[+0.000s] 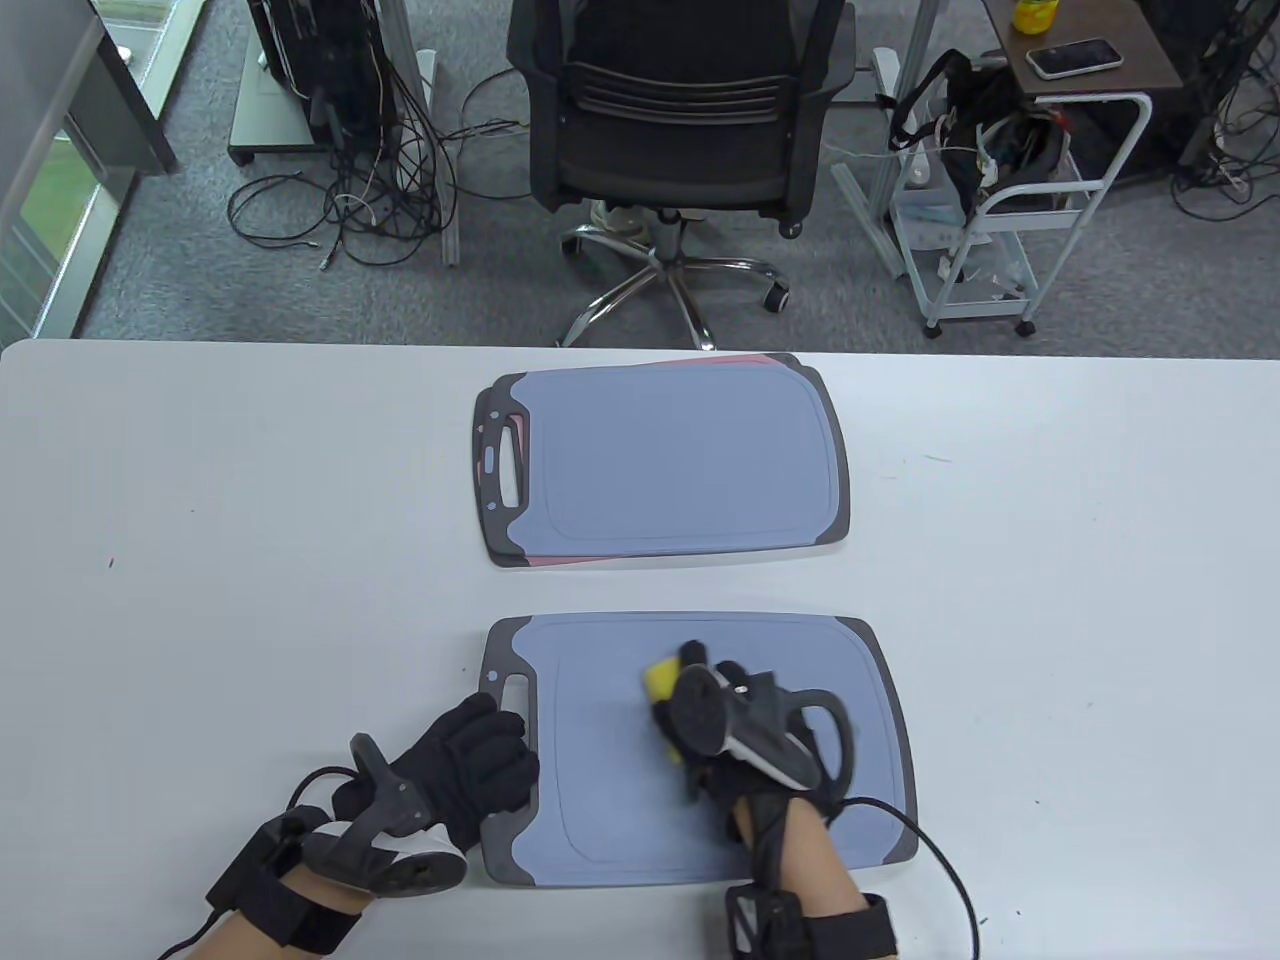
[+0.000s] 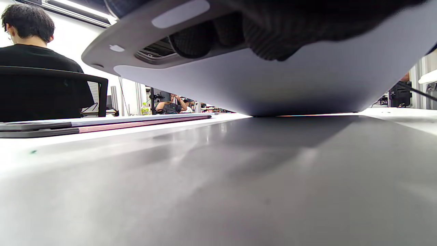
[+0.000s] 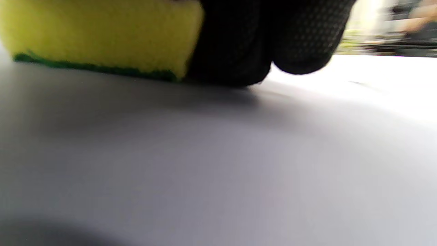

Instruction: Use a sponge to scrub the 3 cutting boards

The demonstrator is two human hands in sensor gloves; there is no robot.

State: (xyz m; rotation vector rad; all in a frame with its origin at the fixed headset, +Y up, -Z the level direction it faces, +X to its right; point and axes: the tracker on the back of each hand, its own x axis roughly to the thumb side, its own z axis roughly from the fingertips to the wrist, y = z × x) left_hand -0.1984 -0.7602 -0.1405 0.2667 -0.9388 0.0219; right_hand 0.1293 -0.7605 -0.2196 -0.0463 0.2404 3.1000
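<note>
A blue-grey cutting board (image 1: 620, 800) with dark ends lies near the table's front edge. My right hand (image 1: 700, 690) grips a yellow sponge (image 1: 657, 682) and presses it on the board's middle. In the right wrist view the sponge (image 3: 102, 34) has its green scrub layer down on the board (image 3: 218, 164). My left hand (image 1: 500, 745) holds the board's left end by the handle hole. In the left wrist view its fingers (image 2: 191, 41) curl under that end, which is raised off the table. Farther back lies a second blue board (image 1: 665, 465) on top of a pink one (image 1: 560, 562).
The white table (image 1: 200, 550) stretches wide on both sides of the boards. Beyond its far edge stand an office chair (image 1: 680, 110), a white cart (image 1: 1010, 230) and floor cables (image 1: 340, 210). A seated person (image 2: 30, 51) shows in the left wrist view.
</note>
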